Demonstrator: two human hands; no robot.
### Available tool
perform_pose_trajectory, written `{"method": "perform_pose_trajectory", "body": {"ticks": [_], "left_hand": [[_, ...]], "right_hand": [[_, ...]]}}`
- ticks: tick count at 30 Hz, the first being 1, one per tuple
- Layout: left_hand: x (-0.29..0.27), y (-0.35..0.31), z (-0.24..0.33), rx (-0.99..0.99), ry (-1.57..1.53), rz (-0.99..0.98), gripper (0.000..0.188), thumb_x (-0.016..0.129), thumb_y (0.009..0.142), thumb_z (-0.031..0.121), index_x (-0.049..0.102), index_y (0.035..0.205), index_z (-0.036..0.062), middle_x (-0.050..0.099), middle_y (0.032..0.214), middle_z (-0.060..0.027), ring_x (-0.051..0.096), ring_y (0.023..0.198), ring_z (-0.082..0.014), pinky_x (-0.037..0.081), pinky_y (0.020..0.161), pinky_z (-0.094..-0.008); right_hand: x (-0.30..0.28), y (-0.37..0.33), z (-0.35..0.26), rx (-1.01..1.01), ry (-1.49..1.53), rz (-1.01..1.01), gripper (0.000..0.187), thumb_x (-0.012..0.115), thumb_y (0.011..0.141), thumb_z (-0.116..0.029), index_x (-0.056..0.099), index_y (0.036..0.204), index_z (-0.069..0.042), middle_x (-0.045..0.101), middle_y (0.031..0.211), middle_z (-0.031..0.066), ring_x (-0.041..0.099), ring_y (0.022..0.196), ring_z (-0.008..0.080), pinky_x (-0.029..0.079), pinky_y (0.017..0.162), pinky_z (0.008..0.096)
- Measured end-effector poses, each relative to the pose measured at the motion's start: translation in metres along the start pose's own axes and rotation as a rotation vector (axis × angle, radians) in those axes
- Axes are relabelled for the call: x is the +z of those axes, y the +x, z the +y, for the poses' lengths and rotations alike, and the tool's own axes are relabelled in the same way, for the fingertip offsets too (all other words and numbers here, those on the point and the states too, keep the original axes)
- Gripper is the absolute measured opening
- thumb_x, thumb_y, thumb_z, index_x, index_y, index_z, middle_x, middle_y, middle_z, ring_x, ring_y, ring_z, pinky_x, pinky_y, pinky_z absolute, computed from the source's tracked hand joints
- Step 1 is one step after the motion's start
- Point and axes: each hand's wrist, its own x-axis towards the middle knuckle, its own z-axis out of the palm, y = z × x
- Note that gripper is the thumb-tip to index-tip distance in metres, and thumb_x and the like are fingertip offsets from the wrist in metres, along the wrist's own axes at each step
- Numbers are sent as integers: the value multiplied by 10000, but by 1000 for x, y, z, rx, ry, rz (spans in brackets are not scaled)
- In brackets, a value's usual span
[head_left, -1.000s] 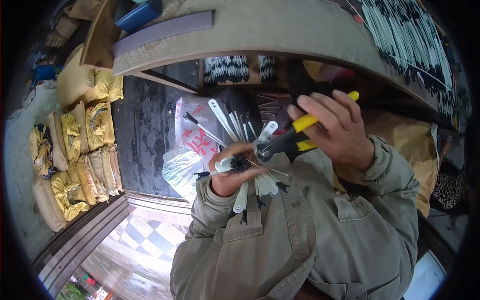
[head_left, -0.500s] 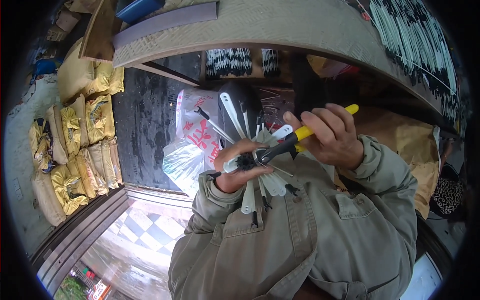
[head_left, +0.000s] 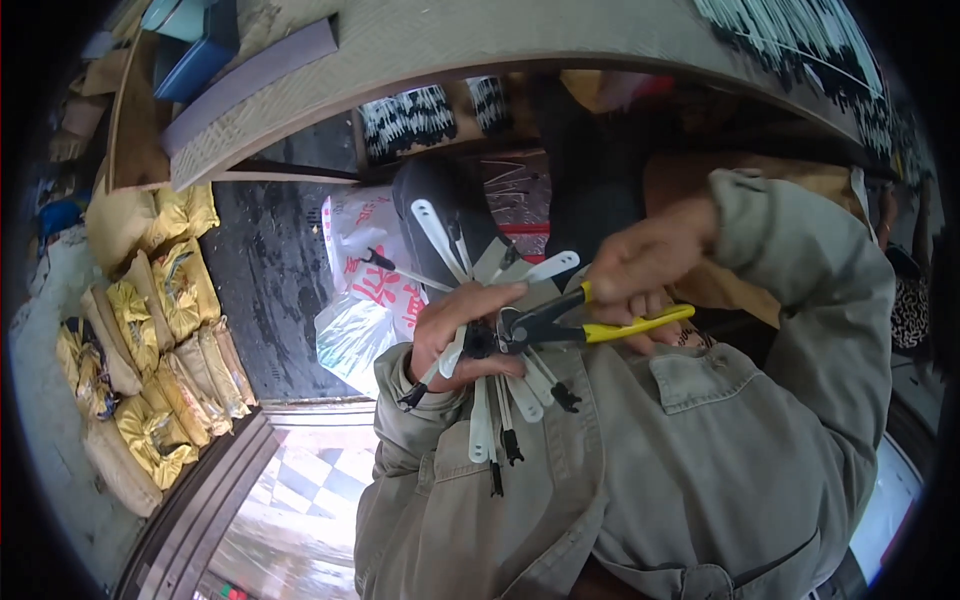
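In front of my chest, my left hand (head_left: 440, 322) is closed around a bundle of thin white rods with black forked tips and flat white strips with holed ends (head_left: 436, 232). They fan outward on all sides from a dark hub (head_left: 481, 339) between my thumb and fingers. My right hand (head_left: 645, 262) grips a pair of end-cutting pincers (head_left: 545, 325) with black jaws and yellow handles. Those handles are spread apart, and the jaws lie against the hub's right side. Whether they bite on anything there, I cannot tell.
A bench (head_left: 420, 45) curves across the top, carrying a pile of white rods with black ends (head_left: 800, 50). More such rods (head_left: 408, 120) are stacked underneath. A printed plastic bag (head_left: 365, 235) lies left of my knee. Yellow and tan sacks (head_left: 165, 350) are piled at far left.
My right hand has turned over and come lower, and the pincers' handles have swung wide apart. The bundle has shifted slightly down and left as the view tilted.
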Motion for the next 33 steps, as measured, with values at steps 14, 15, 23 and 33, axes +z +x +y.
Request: {"method": "perform_pose_trajectory", "body": {"ticks": [14, 15, 23, 33], "left_hand": [[5, -9, -5, -34, -19, 186, 549, 810, 630, 186, 554, 1072, -16, 609, 951, -133, 611, 804, -211, 471, 713, -297], [5, -8, -5, -41, -19, 187, 539, 808, 628, 162, 558, 1073, -13, 611, 961, -132, 612, 813, -211, 471, 717, -298], [6, -4, -6, -86, -104, 217, 479, 756, 648, 16, 574, 1091, 1, 619, 990, -132, 609, 848, -201, 467, 744, -281], [2, -3, -4, -98, -7, 182, 593, 799, 609, 60, 561, 1151, 24, 621, 980, -120, 605, 787, -172, 476, 691, -266]], "right_hand": [[41, 6, 17, -261, -1543, 1073, 188, 652, 697, -166, 551, 843, -103, 518, 983, 97, 561, 840, 230, 448, 704, 336], [36, 9, 20, -267, -1550, 1060, 188, 652, 697, -166, 551, 843, -103, 518, 983, 97, 561, 840, 230, 448, 704, 336], [15, 49, 43, -539, -1790, 1650, 466, 673, 742, -128, 439, 1136, -215, 492, 1184, 64, 491, 1107, 250, 207, 1021, 471], [13, 23, 35, -560, -1543, 1243, 239, 719, 735, -283, 597, 829, -100, 546, 964, 73, 558, 747, 250, 433, 605, 349]]}}
